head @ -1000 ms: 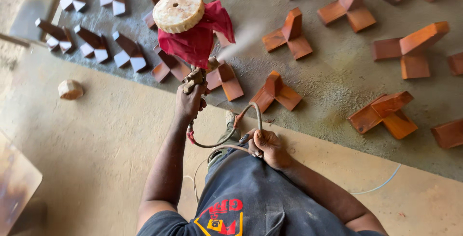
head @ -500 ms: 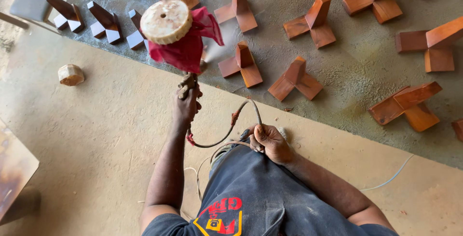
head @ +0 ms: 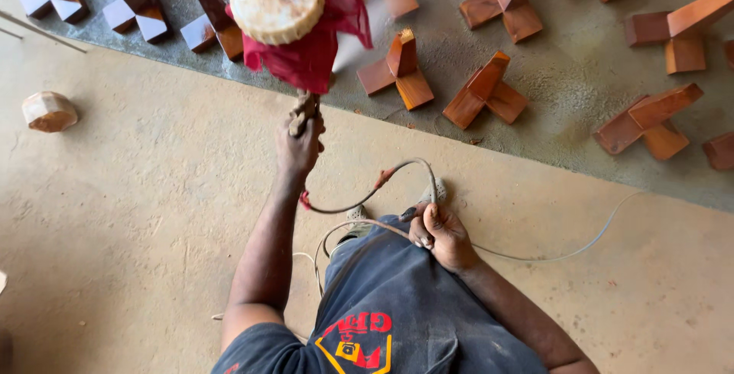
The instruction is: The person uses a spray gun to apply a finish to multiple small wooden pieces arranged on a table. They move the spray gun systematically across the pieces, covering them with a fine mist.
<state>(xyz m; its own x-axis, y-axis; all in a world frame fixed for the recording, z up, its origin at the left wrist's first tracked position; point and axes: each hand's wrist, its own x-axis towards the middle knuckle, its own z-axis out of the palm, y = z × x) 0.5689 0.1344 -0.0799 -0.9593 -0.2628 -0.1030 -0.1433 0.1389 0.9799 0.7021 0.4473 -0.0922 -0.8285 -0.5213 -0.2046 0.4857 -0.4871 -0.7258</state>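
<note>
My left hand (head: 300,143) is stretched forward and grips the handle of a spray tool (head: 304,111), which carries a round pale cup lid (head: 277,1) wrapped in a red cloth (head: 315,51). A fine mist shows right of the cloth. My right hand (head: 437,233) is close to my waist and holds a grey hose (head: 386,183) that loops between both hands. Ahead on the grey slab lie several reddish-brown wooden cross-shaped pieces (head: 401,73).
Darker finished wooden pieces with pale ends (head: 136,7) stand at the top left. A rounded wooden block (head: 49,111) lies on the tan floor at left. A thin white cable (head: 581,245) trails off to the right. The grey slab (head: 566,91) borders the tan floor.
The view has moved closer and rightward along the row of wooden pieces. My left hand holds the sprayer higher and nearer the camera. My right hand keeps hold of the hose.
</note>
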